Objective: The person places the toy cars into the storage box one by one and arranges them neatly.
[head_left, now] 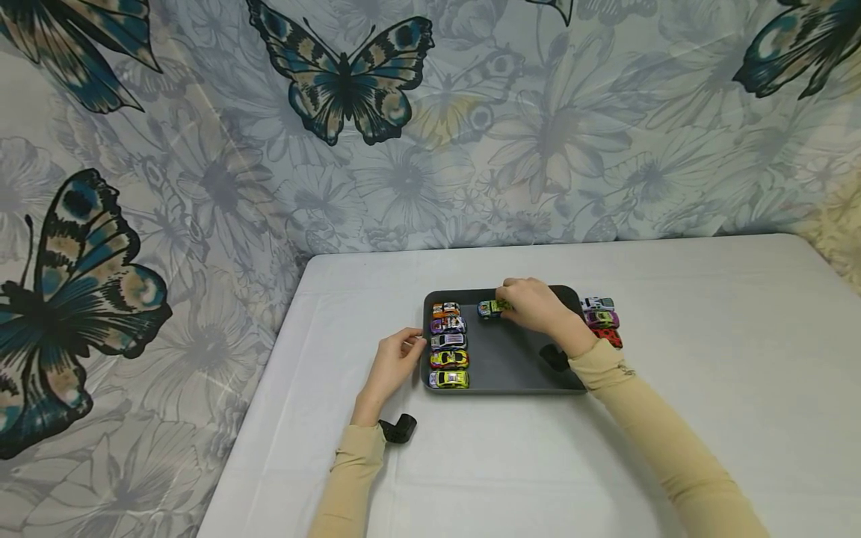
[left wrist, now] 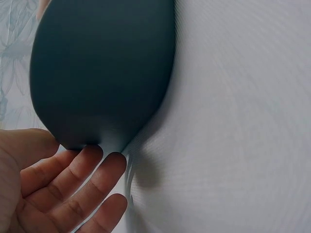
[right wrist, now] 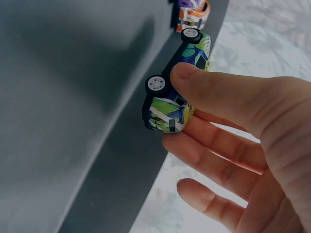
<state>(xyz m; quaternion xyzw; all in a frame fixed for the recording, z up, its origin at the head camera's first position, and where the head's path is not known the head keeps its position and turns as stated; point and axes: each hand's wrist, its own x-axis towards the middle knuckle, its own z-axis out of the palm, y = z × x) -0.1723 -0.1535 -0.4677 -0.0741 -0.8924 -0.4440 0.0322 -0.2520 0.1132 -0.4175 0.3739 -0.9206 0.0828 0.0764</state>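
A dark grey tray [head_left: 511, 351] lies on the white table. My right hand [head_left: 506, 302] pinches a green and blue toy car [head_left: 489, 308] over the tray's far edge. In the right wrist view the thumb and fingers [right wrist: 214, 87] grip the car [right wrist: 163, 114] just above the tray [right wrist: 73, 97]. Several toy cars stand in a column down the tray's left side, from an orange one [head_left: 445, 309] to a yellow-green one [head_left: 449, 379]. My left hand [head_left: 410, 345] rests at the tray's left rim, its fingers [left wrist: 104, 170] relaxed and touching the tray [left wrist: 102, 68].
Three more toy cars [head_left: 602, 319] stand on the table just right of the tray. A butterfly-print cloth [head_left: 350, 82] hangs behind the table. The table's left edge [head_left: 269, 373] runs close to my left arm.
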